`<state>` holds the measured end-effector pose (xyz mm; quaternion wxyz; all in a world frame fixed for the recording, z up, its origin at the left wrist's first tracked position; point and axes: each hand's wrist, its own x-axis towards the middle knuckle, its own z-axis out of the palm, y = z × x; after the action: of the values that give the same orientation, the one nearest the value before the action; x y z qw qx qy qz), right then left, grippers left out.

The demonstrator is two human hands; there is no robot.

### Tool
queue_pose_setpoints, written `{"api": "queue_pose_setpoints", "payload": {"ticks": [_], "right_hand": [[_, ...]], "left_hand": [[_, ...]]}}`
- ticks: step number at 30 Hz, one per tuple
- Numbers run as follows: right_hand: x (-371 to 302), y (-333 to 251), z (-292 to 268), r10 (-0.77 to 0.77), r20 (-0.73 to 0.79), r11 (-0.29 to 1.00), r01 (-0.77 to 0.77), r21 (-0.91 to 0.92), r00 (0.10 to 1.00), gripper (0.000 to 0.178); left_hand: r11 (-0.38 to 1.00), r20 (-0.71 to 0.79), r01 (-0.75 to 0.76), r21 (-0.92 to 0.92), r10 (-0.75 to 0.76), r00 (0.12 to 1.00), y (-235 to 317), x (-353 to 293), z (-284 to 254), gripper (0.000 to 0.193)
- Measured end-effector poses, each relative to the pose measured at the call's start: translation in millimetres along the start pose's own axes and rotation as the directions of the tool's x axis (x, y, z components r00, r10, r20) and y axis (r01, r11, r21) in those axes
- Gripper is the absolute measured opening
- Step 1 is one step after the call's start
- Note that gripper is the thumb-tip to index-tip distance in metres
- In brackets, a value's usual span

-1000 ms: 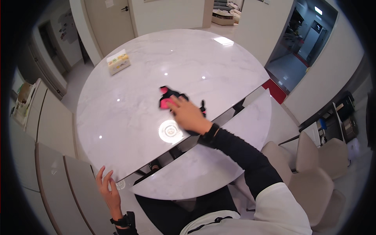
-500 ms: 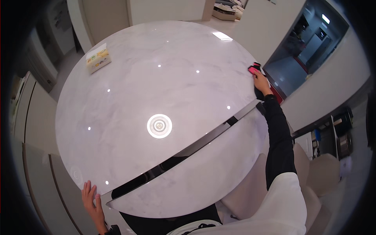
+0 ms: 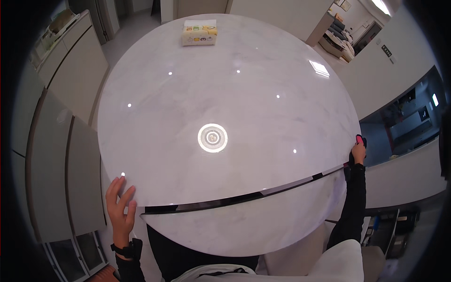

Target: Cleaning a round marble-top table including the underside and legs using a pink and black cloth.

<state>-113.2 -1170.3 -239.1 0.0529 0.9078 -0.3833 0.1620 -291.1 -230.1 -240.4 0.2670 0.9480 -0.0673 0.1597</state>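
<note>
Head view: right hand (image 3: 359,152) around black-and-pink item (image 3: 360,139), left hand (image 3: 120,211) spread-fingered beside table (image 3: 235,174).

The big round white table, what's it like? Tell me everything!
The round, white, marble-like table is glossy and grey-veined, with bright reflections. A dark gap separates its curved near section. A boxy yellow-and-white pack sits near its far edge. The left hand and right hand are at its side edges; contact unclear.

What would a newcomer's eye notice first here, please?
Probably the large round white marbled table, mid-picture, split nearer the person by a long dark gap. At its right edge, the right hand holds a pink-and-black item. A yellow-and-white boxy tissue pack sits near the far edge.
</note>
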Motion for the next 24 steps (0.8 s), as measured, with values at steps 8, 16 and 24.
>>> {"api": "queue_pose_setpoints", "payload": {"ticks": [8, 16, 24], "right_hand": [[-181.2, -162.4, -59.4, -0.540, -0.062, 0.820, 0.541, 0.185, 0.840, 0.040], [-310.8, -364.7, -119.1, -0.812, -0.111, 0.493, 0.776, 0.394, 0.573, 0.041], [-496.0, -570.5, -170.9, -0.946, -0.287, -0.011, 0.868, 0.497, 0.152, 0.045]], "left_hand": [[0.999, -0.193, 0.052, -0.004, -0.052, 0.980, -34.4, 10.8, 4.7, 0.034], [0.964, -0.228, 0.049, -0.261, -0.111, 0.967, -63.0, -35.9, -16.8, 0.050], [0.932, -0.189, 0.106, -0.345, -0.179, 0.965, -90.8, -90.4, -41.1, 0.036]]}}
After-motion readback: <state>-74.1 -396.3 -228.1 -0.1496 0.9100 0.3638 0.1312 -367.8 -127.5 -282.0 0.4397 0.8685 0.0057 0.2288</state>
